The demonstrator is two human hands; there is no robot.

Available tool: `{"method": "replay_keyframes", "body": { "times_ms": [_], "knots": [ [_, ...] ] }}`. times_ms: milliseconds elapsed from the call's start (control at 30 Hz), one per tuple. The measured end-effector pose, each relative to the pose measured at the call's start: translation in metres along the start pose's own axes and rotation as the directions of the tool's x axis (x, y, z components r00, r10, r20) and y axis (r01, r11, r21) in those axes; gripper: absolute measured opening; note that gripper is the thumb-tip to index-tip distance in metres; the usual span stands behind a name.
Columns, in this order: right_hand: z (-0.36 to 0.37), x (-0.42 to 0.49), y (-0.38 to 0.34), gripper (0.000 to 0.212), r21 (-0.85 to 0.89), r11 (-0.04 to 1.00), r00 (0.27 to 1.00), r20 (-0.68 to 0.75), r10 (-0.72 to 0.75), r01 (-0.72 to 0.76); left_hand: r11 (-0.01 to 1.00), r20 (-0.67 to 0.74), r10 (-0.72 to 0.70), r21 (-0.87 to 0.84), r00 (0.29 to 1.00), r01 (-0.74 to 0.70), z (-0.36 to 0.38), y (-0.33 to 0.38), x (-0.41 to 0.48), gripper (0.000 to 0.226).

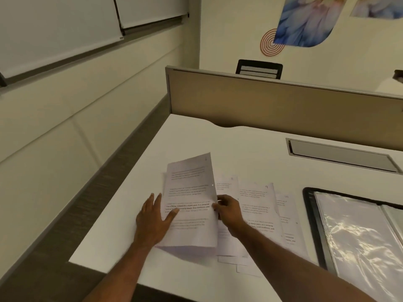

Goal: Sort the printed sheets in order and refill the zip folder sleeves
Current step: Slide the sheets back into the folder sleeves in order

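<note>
Your left hand is lying flat on the top sheet, w/ right hand pinching its rt edge. Print's unreadable; zip folder is running off-frame.

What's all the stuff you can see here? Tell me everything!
white printed sheet: one, white, lifted over the desk's left part
fanned printed sheets: several, white, flat on the desk
black zip folder with clear sleeves: one, open, desk's right
white desk: one, centre
tan partition panel: one, behind the desk
grey cable hatch: one, set in the desk
black mesh chair: one, beyond the partition
whiteboards: two, left wall
blue feather pictures: two, far wall
orange spiral: one, far wall
left hand: thumb on lifted sheet
right hand: pinches its right edge
</note>
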State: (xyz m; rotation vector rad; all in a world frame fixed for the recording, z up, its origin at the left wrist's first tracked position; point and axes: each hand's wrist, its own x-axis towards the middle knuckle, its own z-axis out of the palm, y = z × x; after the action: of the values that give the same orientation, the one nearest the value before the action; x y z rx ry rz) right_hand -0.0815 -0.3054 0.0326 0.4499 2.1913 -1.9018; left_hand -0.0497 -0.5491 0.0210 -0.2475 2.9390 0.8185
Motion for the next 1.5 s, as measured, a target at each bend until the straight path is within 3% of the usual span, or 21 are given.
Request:
{"method": "replay_keyframes", "body": {
  "times_ms": [67, 167, 300, 467, 633, 767, 1067, 1500],
  "knots": [
    [-0.022, -0.004, 0.000, 0.018, 0.031, 0.999, 1.000, -0.019, -0.010, 0.011, 0.982, 0.009, -0.049, -0.180, 0.999, 0.050, -0.001, 0.010, 0.006, 0.095],
    [-0.055, -0.015, 0.000, 0.017, 0.098, 0.995, 0.997, -0.081, 0.007, 0.001, 0.875, 0.085, -0.093, -0.468, 0.992, 0.122, 0.003, 0.039, 0.011, 0.078],
    [-0.101, -0.029, 0.006, 0.018, 0.171, 0.985, 0.988, -0.146, 0.057, -0.032, 0.682, 0.252, -0.014, -0.706, 0.968, 0.194, 0.024, 0.080, 0.009, 0.054],
    [-0.159, -0.053, 0.024, 0.020, 0.255, 0.964, 0.960, -0.244, 0.136, -0.072, 0.529, 0.397, 0.079, -0.794, 0.914, 0.300, 0.064, 0.120, -0.004, 0.016],
    [-0.207, -0.076, 0.040, 0.018, 0.333, 0.940, 0.927, -0.327, 0.183, -0.068, 0.607, 0.391, 0.167, -0.764, 0.905, 0.218, 0.094, 0.158, -0.022, 0.022],
    [-0.245, -0.091, 0.056, 0.019, 0.377, 0.925, 0.904, -0.378, 0.200, -0.047, 0.615, 0.410, 0.199, -0.759, 0.890, 0.212, 0.118, 0.191, -0.036, 0.023],
    [-0.357, -0.123, 0.096, 0.022, 0.379, 0.923, 0.898, -0.382, 0.220, -0.065, 0.587, 0.455, 0.268, -0.776, 0.849, 0.230, 0.179, 0.282, -0.083, 0.023],
    [-0.504, -0.148, 0.142, 0.022, 0.359, 0.931, 0.904, -0.374, 0.205, -0.063, 0.649, 0.451, 0.306, -0.744, 0.838, 0.163, 0.267, 0.398, -0.155, 0.041]
  ]
}}
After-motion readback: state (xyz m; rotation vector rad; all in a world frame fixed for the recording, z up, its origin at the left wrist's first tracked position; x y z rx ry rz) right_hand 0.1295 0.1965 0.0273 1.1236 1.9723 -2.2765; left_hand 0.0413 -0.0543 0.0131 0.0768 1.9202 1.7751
